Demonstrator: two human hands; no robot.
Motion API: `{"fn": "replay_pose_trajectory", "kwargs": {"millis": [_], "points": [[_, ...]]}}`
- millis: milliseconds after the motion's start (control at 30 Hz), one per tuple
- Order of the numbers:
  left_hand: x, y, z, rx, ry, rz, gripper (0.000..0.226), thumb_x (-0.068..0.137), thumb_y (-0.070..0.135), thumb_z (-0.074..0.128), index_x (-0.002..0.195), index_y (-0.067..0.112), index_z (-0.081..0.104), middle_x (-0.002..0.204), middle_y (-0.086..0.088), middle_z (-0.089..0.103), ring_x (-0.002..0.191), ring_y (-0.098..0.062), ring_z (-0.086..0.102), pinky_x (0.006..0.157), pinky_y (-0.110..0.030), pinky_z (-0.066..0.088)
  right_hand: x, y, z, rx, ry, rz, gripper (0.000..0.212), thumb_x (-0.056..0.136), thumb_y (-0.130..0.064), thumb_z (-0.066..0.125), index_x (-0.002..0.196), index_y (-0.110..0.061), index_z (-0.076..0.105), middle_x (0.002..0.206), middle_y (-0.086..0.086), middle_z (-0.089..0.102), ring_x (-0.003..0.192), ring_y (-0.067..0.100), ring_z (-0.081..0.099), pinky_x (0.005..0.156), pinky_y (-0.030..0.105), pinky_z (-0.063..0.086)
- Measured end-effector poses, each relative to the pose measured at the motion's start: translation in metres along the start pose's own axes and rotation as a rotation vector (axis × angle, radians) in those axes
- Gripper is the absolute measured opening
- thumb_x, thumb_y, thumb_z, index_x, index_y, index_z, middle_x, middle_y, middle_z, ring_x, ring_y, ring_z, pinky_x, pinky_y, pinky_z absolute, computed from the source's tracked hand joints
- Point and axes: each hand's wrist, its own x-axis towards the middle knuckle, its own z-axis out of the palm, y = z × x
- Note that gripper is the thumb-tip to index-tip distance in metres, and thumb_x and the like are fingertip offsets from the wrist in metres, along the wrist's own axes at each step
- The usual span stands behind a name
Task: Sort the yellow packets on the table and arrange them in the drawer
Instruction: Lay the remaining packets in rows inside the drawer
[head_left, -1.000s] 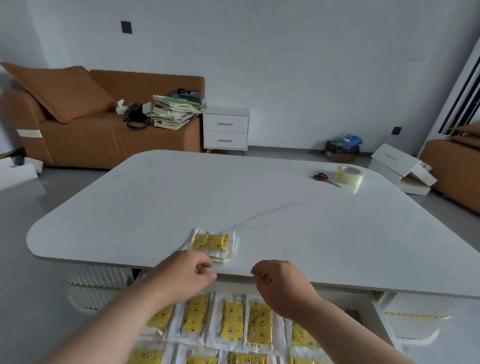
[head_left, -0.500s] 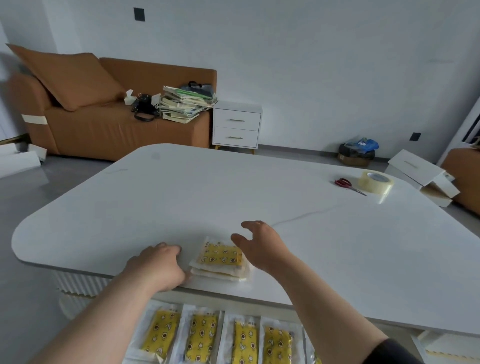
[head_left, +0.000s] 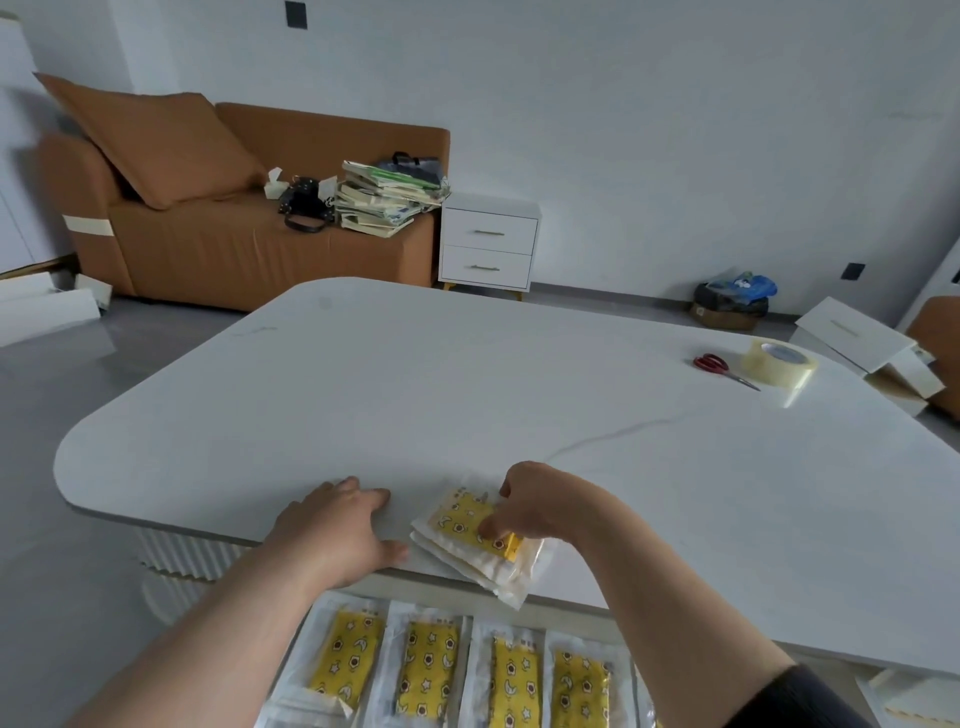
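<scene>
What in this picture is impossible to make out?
- Head view: how many packets the stack holds; the right hand covers part of it, and the layers blur together.
- Head view: the full rows of drawer packets; the picture's bottom edge cuts them off.
- Head view: the print on the packets; too small and blurred to read.

I've one view only: a wide-angle head camera, looking forward and down across the white table. It sits close over the near edge, where the stack of yellow packets lies; the sofa is far left.
</scene>
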Motion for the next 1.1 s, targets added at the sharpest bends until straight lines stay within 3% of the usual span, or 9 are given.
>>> {"fn": "replay_pose_trajectory", "kwargs": {"millis": [100,267,400,633,833,1000,1100], "points": [[-0.003,0.002,0.000,0.001,-0.001,-0.002,0.070,0.084,0.064,0.057,0.145,0.033,0.040,0.152,-0.002,0.035,0.142,-0.021,0.031,0.111,-0.037,0.031,-0.004,0.000,0.002,0.033,-0.007,0.030,0.041,0.077,-0.038,0.076,0.104,-0.011,0.064,0.105,0.005,0.068,0.086,0.020,0.062,0.068,0.027,0.047],[-0.007,0.003,-0.002,0.015,-0.007,-0.013,0.070,0.086,0.064,0.054,0.146,0.030,0.039,0.154,-0.003,0.033,0.142,-0.022,0.029,0.113,-0.039,0.029,-0.010,-0.003,0.004,0.118,-0.007,0.113,0.046,0.080,-0.031,0.075,0.116,-0.010,0.057,0.104,0.005,0.063,0.091,0.021,0.059,0.082,0.030,0.050],[-0.008,0.004,-0.002,0.011,-0.001,-0.016,0.071,0.086,0.064,0.054,0.146,0.030,0.038,0.155,-0.002,0.033,0.143,-0.022,0.028,0.115,-0.040,0.027,-0.010,0.001,0.010,0.286,-0.007,0.139,0.044,0.075,-0.028,0.079,0.112,-0.011,0.063,0.105,0.005,0.069,0.095,0.022,0.066,0.090,0.035,0.055],[-0.008,0.002,0.000,0.014,0.010,-0.009,0.069,0.086,0.063,0.053,0.144,0.029,0.041,0.153,-0.002,0.035,0.142,-0.022,0.030,0.113,-0.040,0.028,-0.013,0.015,0.008,0.582,0.050,0.133,0.047,0.070,-0.021,0.083,0.113,-0.012,0.064,0.105,0.006,0.071,0.094,0.025,0.069,0.088,0.039,0.058],[-0.007,0.001,0.003,-0.040,0.055,0.049,0.064,0.084,0.059,0.059,0.142,0.033,0.045,0.151,0.006,0.039,0.138,-0.018,0.037,0.110,-0.036,0.033,-0.041,0.042,0.005,1.112,0.074,0.156,0.019,0.090,-0.001,0.065,0.108,0.000,0.063,0.098,0.018,0.075,0.088,0.034,0.074,0.085,0.050,0.059],[-0.018,0.019,0.008,-0.232,0.058,0.226,0.033,0.089,0.032,0.067,0.122,0.033,0.064,0.127,0.016,0.058,0.117,-0.007,0.054,0.100,-0.026,0.043,-0.086,0.083,-0.006,1.344,0.086,0.244,0.025,0.090,0.008,0.049,0.115,0.006,0.055,0.107,0.032,0.068,0.092,0.046,0.071,0.080,0.058,0.058],[-0.036,0.043,0.014,-0.338,0.030,0.303,0.024,0.088,0.030,0.069,0.111,0.035,0.068,0.110,0.018,0.062,0.100,0.003,0.056,0.090,-0.021,0.046,-0.124,0.118,-0.008,1.387,0.158,0.266,0.025,0.089,0.011,0.054,0.114,0.006,0.056,0.099,0.029,0.071,0.082,0.042,0.073,0.066,0.048,0.061]]}}
